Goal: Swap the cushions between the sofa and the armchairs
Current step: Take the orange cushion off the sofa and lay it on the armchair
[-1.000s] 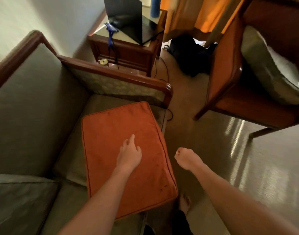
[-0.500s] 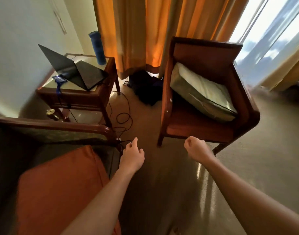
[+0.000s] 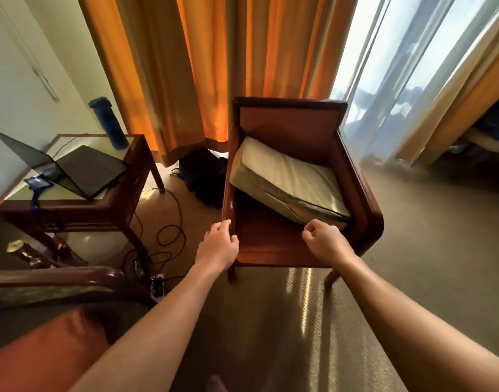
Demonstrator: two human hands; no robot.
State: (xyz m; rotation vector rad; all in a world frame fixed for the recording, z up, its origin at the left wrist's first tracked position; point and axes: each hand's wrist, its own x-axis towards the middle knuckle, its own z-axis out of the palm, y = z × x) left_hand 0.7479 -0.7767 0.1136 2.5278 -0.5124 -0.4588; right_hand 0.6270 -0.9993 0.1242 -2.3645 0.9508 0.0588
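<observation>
Between the two outstretched arms stood the armchair [image 3: 296, 176], and the olive cushion [image 3: 288, 182] lay in it crooked: its left edge propped high on the armrest, its right corner sunk toward the seat. At the lower left an orange cushion [image 3: 44, 360] rested on the sofa [image 3: 50, 281]. The left hand [image 3: 218, 246] hovered by the chair's front left post with fingers loosely curled, its grip holding nothing; whether it touched the wood could not be told. The right hand [image 3: 326, 240] was clenched in an empty fist just before the cushion's near corner.

The likeliest trouble looked to be the tilt. A pull on the low corner alone would probably have wedged the raised edge against the armrest, or let the cushion slide and flop onto the carpet. Cables [image 3: 169, 233] trailed across the floor beside the desk [image 3: 73, 210], a snag for a foot while turning back with arms full. A wide swing might also have clipped the open laptop [image 3: 81, 171] or the blue bottle [image 3: 109, 123].
</observation>
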